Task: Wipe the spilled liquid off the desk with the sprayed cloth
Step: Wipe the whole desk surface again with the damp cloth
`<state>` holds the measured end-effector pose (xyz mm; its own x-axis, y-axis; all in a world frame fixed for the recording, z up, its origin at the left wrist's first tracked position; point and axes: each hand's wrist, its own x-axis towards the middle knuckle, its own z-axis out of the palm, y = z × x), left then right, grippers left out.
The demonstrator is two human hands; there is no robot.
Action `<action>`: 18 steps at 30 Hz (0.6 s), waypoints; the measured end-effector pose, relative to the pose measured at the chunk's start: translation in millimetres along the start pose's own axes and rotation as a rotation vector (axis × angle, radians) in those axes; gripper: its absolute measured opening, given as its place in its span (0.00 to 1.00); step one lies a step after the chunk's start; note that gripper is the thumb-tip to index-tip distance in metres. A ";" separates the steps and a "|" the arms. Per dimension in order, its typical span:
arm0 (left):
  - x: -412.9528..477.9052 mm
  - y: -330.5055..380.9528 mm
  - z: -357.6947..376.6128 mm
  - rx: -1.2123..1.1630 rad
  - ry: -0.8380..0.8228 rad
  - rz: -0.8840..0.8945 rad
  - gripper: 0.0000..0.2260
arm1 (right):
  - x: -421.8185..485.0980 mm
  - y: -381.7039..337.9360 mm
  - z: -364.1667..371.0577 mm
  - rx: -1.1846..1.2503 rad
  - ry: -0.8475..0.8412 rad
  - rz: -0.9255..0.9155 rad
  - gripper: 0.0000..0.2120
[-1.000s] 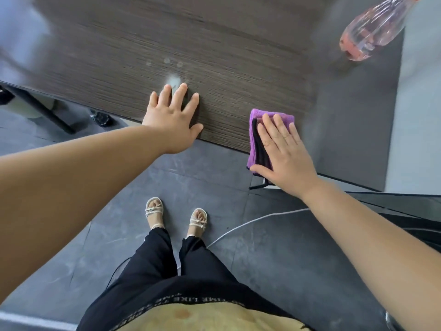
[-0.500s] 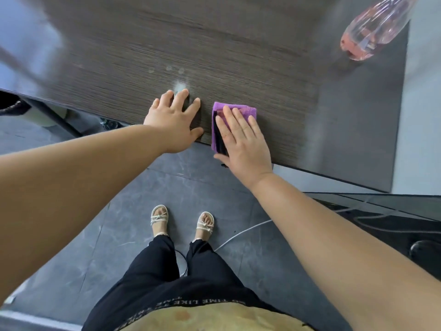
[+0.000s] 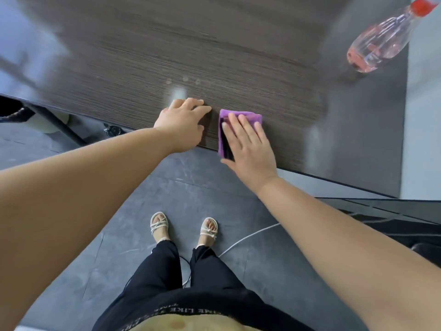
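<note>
White lettering runs along the dark waistband [image 3: 152, 315], too small to read. The right hand [image 3: 248, 145] lies flat, fingers spread, pressing on the folded purple cloth [image 3: 241, 115] at the desk's [image 3: 238, 56] near edge; its long side runs away from the person. The left hand [image 3: 182, 123] rests loosely curled just beside it, holding nothing. The spilled liquid [image 3: 179, 93] sits just beyond the left fingertips.

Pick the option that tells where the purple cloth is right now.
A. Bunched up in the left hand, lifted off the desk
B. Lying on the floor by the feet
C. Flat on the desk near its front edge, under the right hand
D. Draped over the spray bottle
C: the purple cloth lies flat on the desk by its near edge, with the right hand pressed palm-down over it; the left hand rests beside it on bare wood.
</note>
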<state>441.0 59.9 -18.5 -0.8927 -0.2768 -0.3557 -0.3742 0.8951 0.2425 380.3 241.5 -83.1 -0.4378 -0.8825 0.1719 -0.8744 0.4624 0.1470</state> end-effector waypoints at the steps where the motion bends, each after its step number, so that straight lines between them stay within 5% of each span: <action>1: -1.0 -8.2 -3.8 -0.057 0.043 -0.020 0.21 | 16.5 -19.0 0.3 -0.002 0.010 -0.004 0.43; 6: -18.5 -56.6 -8.1 -0.031 0.209 -0.246 0.19 | 24.1 -17.5 -2.7 0.064 0.011 -0.086 0.43; 12: -33.6 -124.1 -9.3 0.091 0.137 -0.357 0.27 | -41.9 51.1 -8.3 0.058 -0.086 0.028 0.49; 18: -32.8 -136.8 -10.0 -0.019 0.074 -0.382 0.27 | 26.2 -32.9 0.1 0.075 -0.052 0.091 0.41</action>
<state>519.0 -57.0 -30.9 -0.7039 -0.6137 -0.3576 -0.6868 0.7165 0.1222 397.6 203.2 -83.6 -0.5247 -0.8413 0.1298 -0.8429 0.5348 0.0591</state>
